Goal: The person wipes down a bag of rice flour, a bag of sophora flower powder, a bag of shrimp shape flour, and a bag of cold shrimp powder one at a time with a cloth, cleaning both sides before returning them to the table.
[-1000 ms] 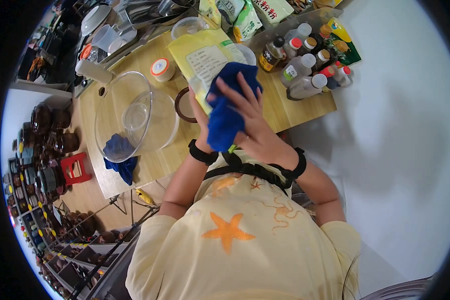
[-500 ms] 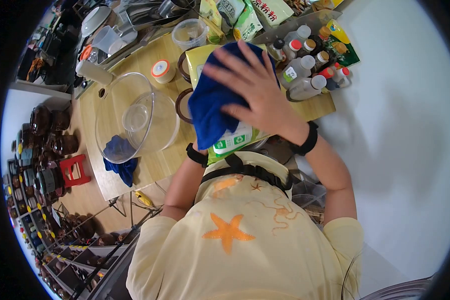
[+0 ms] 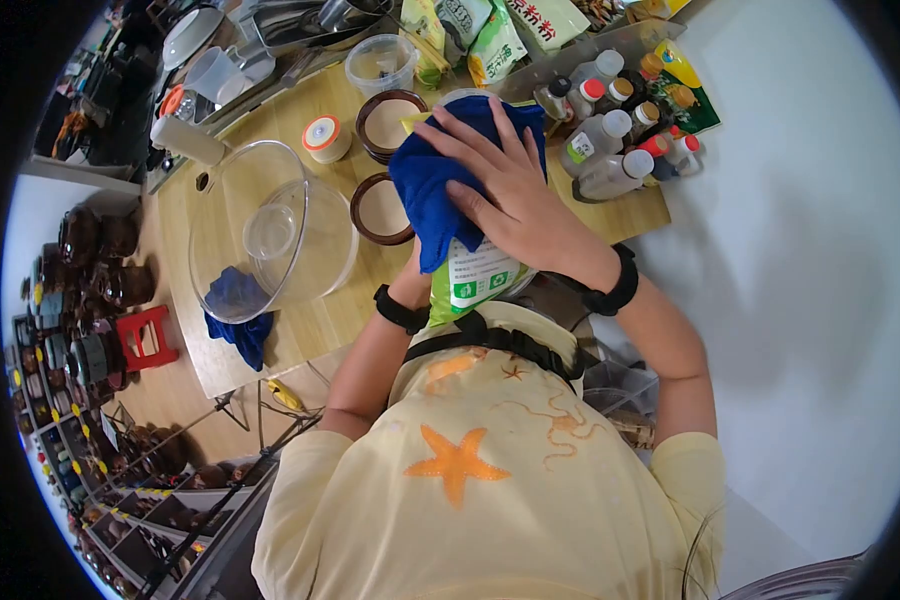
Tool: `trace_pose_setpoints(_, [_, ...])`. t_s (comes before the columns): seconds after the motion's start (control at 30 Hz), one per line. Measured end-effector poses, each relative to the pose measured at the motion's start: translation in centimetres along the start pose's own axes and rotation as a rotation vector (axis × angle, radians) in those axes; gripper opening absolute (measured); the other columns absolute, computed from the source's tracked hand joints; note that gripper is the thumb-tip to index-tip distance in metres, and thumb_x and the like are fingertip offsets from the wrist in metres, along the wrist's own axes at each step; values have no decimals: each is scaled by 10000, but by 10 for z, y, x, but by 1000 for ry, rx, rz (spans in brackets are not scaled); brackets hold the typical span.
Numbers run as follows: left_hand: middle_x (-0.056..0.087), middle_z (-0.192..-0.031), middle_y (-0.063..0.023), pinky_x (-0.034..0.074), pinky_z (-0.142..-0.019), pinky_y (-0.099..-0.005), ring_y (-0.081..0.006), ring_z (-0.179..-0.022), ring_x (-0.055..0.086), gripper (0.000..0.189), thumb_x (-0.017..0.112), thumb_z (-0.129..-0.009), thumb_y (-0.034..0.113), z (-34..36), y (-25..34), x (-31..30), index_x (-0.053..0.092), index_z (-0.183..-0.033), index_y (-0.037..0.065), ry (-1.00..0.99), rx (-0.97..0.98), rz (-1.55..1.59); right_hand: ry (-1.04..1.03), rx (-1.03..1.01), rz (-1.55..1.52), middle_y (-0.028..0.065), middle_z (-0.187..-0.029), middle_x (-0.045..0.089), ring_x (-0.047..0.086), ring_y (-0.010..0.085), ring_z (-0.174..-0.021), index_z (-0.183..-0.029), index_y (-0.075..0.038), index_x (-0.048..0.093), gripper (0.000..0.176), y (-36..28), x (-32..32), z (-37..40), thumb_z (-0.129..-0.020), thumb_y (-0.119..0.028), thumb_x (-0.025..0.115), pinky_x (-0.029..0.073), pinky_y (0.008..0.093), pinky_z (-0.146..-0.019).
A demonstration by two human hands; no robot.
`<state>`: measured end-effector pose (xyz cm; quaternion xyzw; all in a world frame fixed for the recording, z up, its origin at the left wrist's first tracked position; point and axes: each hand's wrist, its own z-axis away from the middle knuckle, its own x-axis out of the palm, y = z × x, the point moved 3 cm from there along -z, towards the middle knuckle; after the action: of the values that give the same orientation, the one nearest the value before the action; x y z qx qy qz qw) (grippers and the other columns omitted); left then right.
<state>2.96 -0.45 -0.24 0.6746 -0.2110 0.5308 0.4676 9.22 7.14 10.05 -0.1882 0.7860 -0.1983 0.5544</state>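
above the table [image 3: 310,320], right hand [image 3: 515,195] spread flat on blue cloth [image 3: 425,195] — pressing it to packet [image 3: 475,275], grip of left hand [image 3: 415,275] hidden

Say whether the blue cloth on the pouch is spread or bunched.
Bunched: the cloth lies in folds under the flat right hand, draped over the pouch.

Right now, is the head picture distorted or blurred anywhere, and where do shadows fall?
Head view: strong fisheye, the table edge bows; black corners ring the round image; the right hand and blue cloth look sharp; soft shadow on the white floor.
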Motion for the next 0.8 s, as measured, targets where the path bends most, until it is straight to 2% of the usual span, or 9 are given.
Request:
trace_pose_setpoints(0.2, [384, -1352, -142, 317, -1038, -412, -322, -1222, 396, 686, 309, -889, 574, -2, 2, -4, 292, -1373, 88, 73, 57, 22, -75, -54, -37, 4, -1424, 325, 172, 299, -1356, -1313, -286, 425, 400, -8, 4, -2, -918, -350, 429, 121, 663, -993])
trace_pose_setpoints(0.3, [384, -1352, -142, 317, -1038, -412, -321, -1223, 395, 686, 310, -889, 573, 10, 0, -8, 291, -1374, 88, 56, 12, 79, -220, -118, -3, -10, -1441, 298, 161, 318, -1359, -1321, -272, 423, 394, -17, 5, 6, -930, -319, 399, 88, 620, -1015])
trace_pose_setpoints(0.43, [383, -1352, -142, 317, -1038, -412, -321, -1224, 394, 685, 312, -890, 572, 25, -3, -7, 289, -1374, 89, -34, -90, 128, -205, -152, 53, -18, -1441, 298, 178, 336, -1350, -1328, -273, 413, 419, -25, 0, 17, -915, -346, 418, 123, 600, -1017])
trace_pose_setpoints(0.53, [383, -1352, -142, 317, -1038, -412, -321, -1225, 393, 684, 314, -890, 570, 30, -4, -6, 288, -1375, 89, -73, -137, 132, -181, -168, 124, -10, -1416, 337, 234, 352, -1321, -1325, -281, 409, 456, -29, -1, 27, -886, -391, 465, 194, 628, -983])
trace_pose_setpoints(0.63, [383, -1352, -143, 317, -1038, -412, -320, -1226, 392, 683, 315, -890, 569, 31, -3, -4, 287, -1376, 89, -104, -177, 127, -211, -114, 166, -9, -1443, 291, 200, 358, -1334, -1339, -266, 399, 494, -35, -4, 41, -860, -333, 500, 135, 583, -1028])
trace_pose_setpoints(0.8, [383, -1352, -143, 317, -1038, -412, -320, -1227, 391, 683, 318, -890, 567, 32, -2, -5, 285, -1376, 89, -142, -219, 128, -219, -67, 126, -9, -1443, 285, 176, 352, -1344, -1339, -254, 403, 527, -35, -1, 59, -830, -271, 537, 111, 589, -1041])
